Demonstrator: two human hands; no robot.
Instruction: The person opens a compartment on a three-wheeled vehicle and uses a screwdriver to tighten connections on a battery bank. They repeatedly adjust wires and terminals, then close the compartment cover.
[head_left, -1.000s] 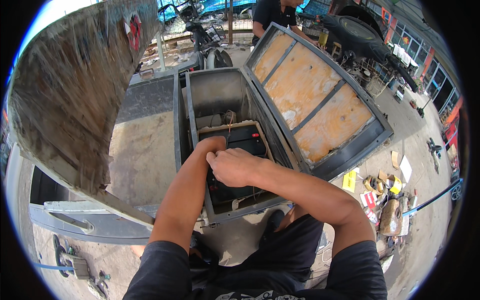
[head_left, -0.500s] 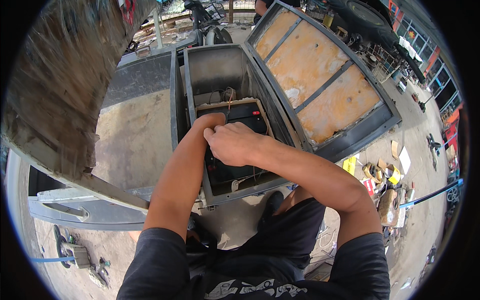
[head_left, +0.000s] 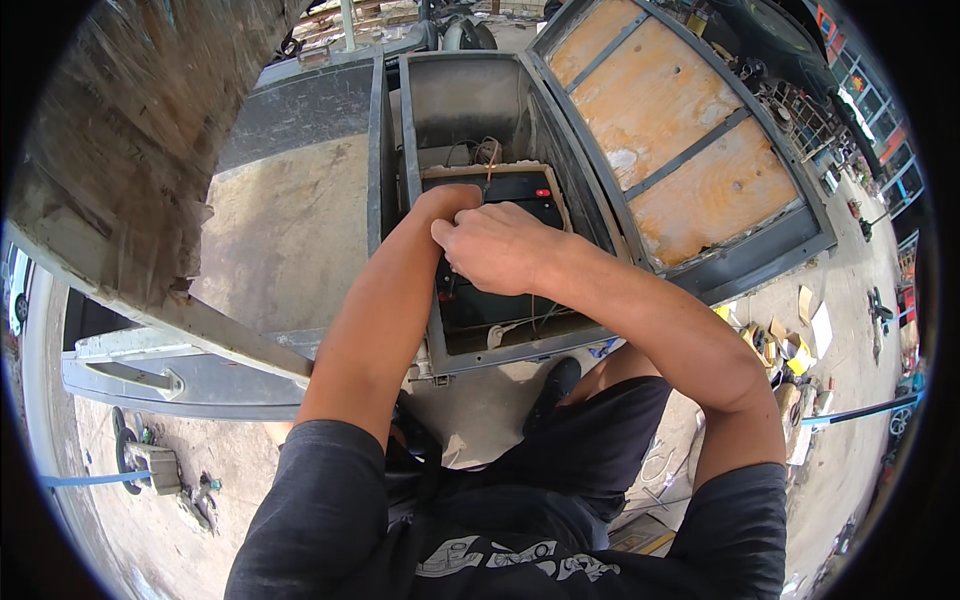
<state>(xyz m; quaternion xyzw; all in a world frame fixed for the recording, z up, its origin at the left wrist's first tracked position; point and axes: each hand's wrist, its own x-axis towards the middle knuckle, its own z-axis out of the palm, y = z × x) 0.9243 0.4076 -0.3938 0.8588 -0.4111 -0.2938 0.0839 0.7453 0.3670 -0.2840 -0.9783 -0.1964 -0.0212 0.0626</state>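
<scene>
Two black batteries [head_left: 505,307] sit inside an open metal box [head_left: 410,140] in front of me. A red terminal cover [head_left: 543,193] shows on the far one, and thin reddish wires [head_left: 491,158] rise behind it. My left hand [head_left: 458,197] bends down over the batteries, its fingers hidden from view. Crossing close against the left wrist, my right hand [head_left: 502,245] is closed, with fingers curled under above the batteries. Whatever lies in its grip is out of sight.
The box's hinged lid [head_left: 665,120], lined with stained wood, leans open on the right. To the left is a cargo bed [head_left: 285,225], with a worn wooden panel [head_left: 110,130] raised at far left. A pale cable [head_left: 497,333] lies at the box's near edge. Scattered boxes [head_left: 797,350] lie at right.
The view has shifted, so the box and lid appear higher and farther right. My hands remain together over the batteries, in nearly the same pose.
</scene>
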